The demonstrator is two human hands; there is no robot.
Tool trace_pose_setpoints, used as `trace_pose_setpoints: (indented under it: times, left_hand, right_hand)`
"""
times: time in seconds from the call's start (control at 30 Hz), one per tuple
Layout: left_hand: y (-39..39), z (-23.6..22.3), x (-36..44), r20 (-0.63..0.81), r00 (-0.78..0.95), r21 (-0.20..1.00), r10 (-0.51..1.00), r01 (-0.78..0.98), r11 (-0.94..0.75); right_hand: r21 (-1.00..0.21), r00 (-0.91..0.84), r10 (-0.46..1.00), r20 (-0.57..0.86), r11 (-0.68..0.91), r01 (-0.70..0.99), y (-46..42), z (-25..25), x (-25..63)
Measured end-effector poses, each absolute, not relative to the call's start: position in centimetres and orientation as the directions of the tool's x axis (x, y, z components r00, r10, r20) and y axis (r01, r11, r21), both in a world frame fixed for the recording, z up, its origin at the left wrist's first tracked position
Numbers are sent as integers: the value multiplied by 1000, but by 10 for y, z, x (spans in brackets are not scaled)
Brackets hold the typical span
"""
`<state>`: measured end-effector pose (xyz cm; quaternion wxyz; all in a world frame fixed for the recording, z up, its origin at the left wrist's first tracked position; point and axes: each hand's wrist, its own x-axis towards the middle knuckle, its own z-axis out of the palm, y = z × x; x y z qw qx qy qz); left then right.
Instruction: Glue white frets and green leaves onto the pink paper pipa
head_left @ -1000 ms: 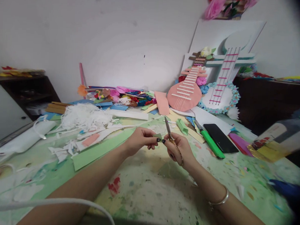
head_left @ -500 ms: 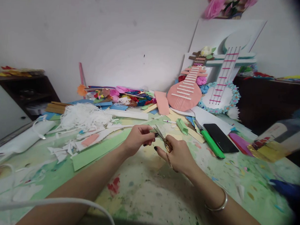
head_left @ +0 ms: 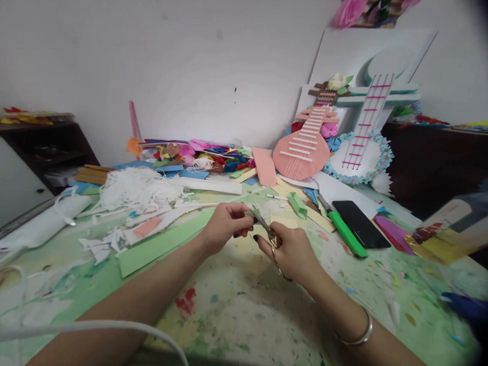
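Scissors [head_left: 264, 222], swung down in the right hand's [head_left: 296, 253] grip, meet green paper [head_left: 257, 211] pinched in the left hand [head_left: 227, 225], apparently cutting.

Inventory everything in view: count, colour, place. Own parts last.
Scissors: 1, gold, centre
Paper piece: 1, green, centre
Long paper: 1+, green, left
Folded paper: 1, green, centre right
Phone: 1, black, right
Cutter: 1, green, beside phone
Bottle: 1, clear, yellow contents, far right
String pile: 1, white, left
Instrument models: 2, pink and white-blue, back right
Craft scraps: many, multicoloured, back centre
Flowers: several, pink, top right
Cabinet: 1, dark, left
Cable: 1, white, front left
Unclear object: 1, dark blue, right edge
Table: 1, mottled green, beneath
Wall: 1, white, back
Bracelet: 1, silver, lower right
Left hand: 1, dark nails, pinching paper piece
Right hand: 1, dark nails, gripping scissors
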<state>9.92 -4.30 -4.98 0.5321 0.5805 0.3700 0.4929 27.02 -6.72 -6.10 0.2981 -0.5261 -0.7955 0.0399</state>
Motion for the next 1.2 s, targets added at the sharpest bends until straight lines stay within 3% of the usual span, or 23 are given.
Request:
trace_pose_setpoints:
  times: [0.27,0.63,1.2]
  left_hand:
    - [-43,-51,100,167,242,985,956,-91,-149]
    - [-44,-51,100,148,275,987,950,-108,-123]
    - [-45,-49,98,78,333,997,940,-18,-76]
  right_hand:
    - [-409,-261,859,441,451,793,-65,-62,271]
    - [-364,-255,874,415,416,834,-68,-62,269]
    - [-360,-287,852,437,458,812,-66,-66,268]
